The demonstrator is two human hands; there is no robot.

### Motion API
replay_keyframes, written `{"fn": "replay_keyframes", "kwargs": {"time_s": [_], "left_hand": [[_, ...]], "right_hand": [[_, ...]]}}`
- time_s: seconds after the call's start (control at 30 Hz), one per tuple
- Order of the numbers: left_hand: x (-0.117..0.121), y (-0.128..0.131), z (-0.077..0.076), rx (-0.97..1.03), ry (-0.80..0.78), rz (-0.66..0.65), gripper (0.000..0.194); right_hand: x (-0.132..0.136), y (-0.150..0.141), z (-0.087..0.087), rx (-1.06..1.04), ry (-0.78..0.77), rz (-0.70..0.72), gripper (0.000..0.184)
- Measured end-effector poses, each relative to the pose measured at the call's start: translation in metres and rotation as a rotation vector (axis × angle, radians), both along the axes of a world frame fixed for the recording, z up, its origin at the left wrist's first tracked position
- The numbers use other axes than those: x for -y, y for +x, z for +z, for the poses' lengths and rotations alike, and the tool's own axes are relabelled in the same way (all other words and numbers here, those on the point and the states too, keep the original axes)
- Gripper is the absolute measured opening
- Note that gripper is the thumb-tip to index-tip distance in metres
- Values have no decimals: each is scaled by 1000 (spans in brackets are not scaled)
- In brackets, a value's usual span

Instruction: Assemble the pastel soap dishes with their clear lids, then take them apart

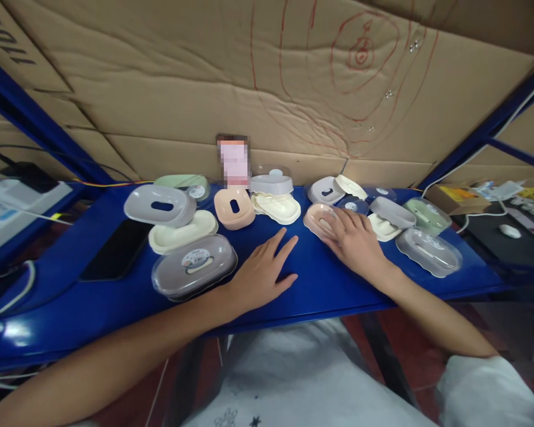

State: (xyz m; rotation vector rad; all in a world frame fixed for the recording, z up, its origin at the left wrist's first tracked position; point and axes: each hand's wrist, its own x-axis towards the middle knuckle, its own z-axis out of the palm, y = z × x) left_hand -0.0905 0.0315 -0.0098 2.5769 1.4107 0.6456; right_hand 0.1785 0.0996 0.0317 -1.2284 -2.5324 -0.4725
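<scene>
Here, the right hand (355, 238) touches a peach dish (312, 217), one o'clock.
Left hand (258, 276) open, fingers spread; right grip unclear; any lift would need rim contact.

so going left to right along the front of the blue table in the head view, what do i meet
Black slab, grey lidded case, left hand, right hand on a peach case, wavy-edged grey case.

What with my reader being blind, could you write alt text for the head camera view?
A person's right hand touches a peach dish on a blue table, while the left hand is spread beside a clear-lidded gray dish. Other dishes, gray, green and cream, sit around, with cardboard behind.
</scene>
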Motion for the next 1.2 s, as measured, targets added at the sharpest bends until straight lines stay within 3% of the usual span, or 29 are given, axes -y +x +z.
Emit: {"fn": "replay_keyframes", "kwargs": {"time_s": [0.17,0.27,0.37,0.53,0.63,0.73,0.83,0.9,1.0,1.1,1.2], "left_hand": [[2,3,10,-1,157,11,34],[4,2,18,-11,259,38,30],[2,0,20,-102,291,78,38],[0,-2,10,-193,197,70,31],[3,-1,8,-194,179,-12,24],[5,-1,10,-189,183,-92,21],[5,-2,12,-200,183,-109,23],[4,-3,15,-215,182,-83,27],[5,-4,22,-232,205,-29,36],[8,-4,29,-220,297,-16,40],[10,-4,32,-202,397,-23,43]], "right_hand": [[-33,-58,0,39,-59,212,54],[-38,-79,-2,140,-132,257,37],[-25,-71,3,152,-246,385,29],[-12,-31,24,36,-462,573,50],[-39,-35,31,-58,-369,512,48],[-83,-67,31,-98,-239,378,44],[-120,-104,33,-73,-282,232,53],[-130,-116,35,-55,-336,182,44],[-113,-102,36,-114,-278,206,33],[-65,-60,29,-162,-190,343,35],[-12,-21,16,-165,-211,448,34]]}}
